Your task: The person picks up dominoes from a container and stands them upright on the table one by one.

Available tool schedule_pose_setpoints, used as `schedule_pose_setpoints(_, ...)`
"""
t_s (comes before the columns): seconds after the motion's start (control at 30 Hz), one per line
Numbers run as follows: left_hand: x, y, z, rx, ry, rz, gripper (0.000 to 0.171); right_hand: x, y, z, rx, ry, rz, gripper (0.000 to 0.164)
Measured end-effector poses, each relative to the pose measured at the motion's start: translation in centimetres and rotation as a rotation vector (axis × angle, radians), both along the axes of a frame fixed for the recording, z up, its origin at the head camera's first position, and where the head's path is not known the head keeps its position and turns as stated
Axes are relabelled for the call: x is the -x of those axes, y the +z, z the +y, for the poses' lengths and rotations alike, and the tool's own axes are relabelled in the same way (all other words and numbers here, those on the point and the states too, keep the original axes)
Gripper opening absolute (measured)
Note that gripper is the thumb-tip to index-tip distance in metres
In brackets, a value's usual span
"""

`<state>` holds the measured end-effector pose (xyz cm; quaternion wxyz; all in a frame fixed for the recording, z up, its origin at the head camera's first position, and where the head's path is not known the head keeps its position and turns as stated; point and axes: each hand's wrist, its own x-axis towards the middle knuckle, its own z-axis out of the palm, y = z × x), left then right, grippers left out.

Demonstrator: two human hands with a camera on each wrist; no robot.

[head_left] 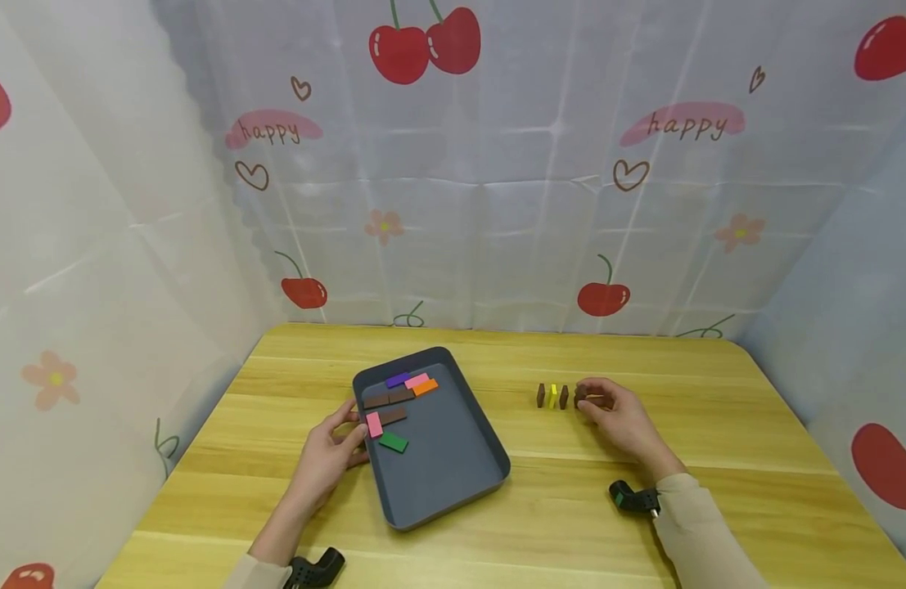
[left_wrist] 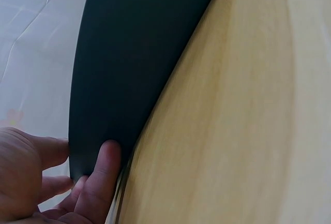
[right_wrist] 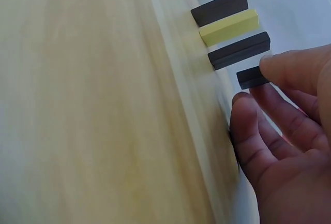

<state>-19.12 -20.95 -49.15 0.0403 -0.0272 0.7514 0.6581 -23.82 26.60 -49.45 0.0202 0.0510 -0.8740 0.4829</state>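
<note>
I'm in a sheeted-off table nook; home or studio, I cannot tell. A wood-grain table (head_left: 563,523) lies beneath my left hand (head_left: 323,458) and right hand (head_left: 622,419); beyond them and to either side, creased pale sheets (head_left: 467,254) show printed cherries (head_left: 398,55), flowers (head_left: 384,227) and the word "happy" (head_left: 268,131).

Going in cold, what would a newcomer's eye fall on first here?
Probably the big red cherries printed high on the backdrop behind the table. Next, the dark gray tray left of center, held by the left hand, with colorful dominoes lying mostly in its far half. Right of it, a yellow domino stands between two brown ones, beside another brown domino in the right hand's grip.
</note>
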Motion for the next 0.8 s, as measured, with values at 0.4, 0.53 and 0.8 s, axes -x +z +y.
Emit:
schedule_pose_setpoints(0.4,0.11,0.02,-0.18,0.014,0.006,0.005,0.062,0.45,-0.22,-0.21,-0.033,-0.004,-0.010,0.035)
schedule_pose_setpoints(0.53,0.07,0.10,-0.06,0.003,0.001,0.005,0.062,0.40,-0.39,-0.29,-0.097,-0.011,0.005,0.034)
schedule_pose_setpoints(0.8,0.09,-0.06,-0.07,0.006,0.002,0.006,0.062,0.32,-0.61,-0.57,-0.144,-0.036,0.021,0.035)
